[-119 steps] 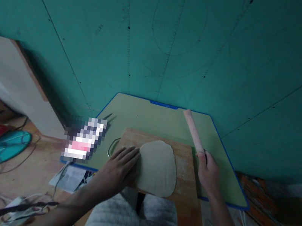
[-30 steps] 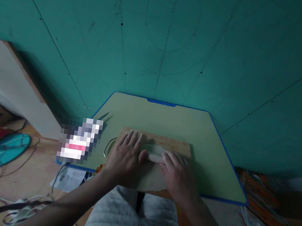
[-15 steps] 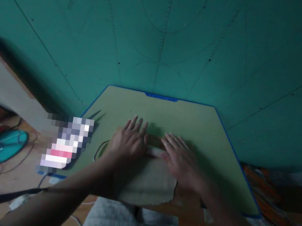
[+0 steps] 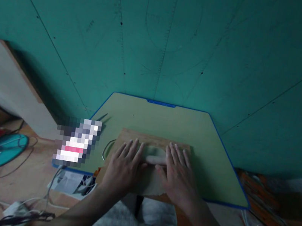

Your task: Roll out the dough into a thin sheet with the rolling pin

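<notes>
My left hand lies flat with fingers stretched forward, over the left end of a pale rolling pin. My right hand rests likewise over its right end, fingers extended and thumb turned inward. The pin's middle shows between the hands; its ends are hidden beneath them. Under it is a thin, pale sheet of what looks like dough or clay, partly covered by my hands. The sheet lies on a wooden board with a metal loop handle at its left side.
The board sits on a pale green table with a blue rim. A pixelated device lies at the table's left, beside a thin pointed tool. A green wall rises behind. Cables and a power strip are on the floor at left.
Both hands have come back toward me with the rolling pin, exposing the board's far edge. The camera view has shifted upward.
</notes>
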### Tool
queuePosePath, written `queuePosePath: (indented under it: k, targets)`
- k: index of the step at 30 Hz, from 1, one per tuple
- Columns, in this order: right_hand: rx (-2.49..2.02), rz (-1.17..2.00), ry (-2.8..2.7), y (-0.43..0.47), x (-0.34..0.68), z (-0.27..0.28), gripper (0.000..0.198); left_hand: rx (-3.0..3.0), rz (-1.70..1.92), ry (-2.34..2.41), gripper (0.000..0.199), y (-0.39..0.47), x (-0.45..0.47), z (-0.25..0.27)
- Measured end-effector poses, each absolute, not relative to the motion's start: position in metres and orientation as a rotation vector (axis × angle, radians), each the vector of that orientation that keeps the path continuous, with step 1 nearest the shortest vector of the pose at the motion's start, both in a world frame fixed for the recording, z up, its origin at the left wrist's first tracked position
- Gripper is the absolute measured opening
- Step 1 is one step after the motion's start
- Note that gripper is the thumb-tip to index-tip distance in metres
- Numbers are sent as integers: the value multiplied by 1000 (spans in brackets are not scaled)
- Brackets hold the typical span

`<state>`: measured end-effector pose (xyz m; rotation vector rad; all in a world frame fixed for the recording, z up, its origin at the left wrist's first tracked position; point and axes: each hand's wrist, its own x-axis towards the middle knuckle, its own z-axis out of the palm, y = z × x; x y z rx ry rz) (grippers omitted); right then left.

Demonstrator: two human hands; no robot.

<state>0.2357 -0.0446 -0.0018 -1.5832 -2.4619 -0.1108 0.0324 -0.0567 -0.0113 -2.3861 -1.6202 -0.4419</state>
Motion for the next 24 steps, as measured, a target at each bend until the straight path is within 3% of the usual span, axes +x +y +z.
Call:
queuePosePath:
  k: [10, 16, 24]
  targets:
    - [-1416, 105, -2670, 11, 239, 11, 89, -2453, -424, -1661, 73, -13, 28, -6]
    - [-1295, 139, -2703, 43, 240, 9, 76, -2475, -384, -1659, 57, 16, 26, -1]
    - [-1332, -27, -2602, 1, 239, 7, 61, -2416, -409, -1700, 61, -14, 32, -1]
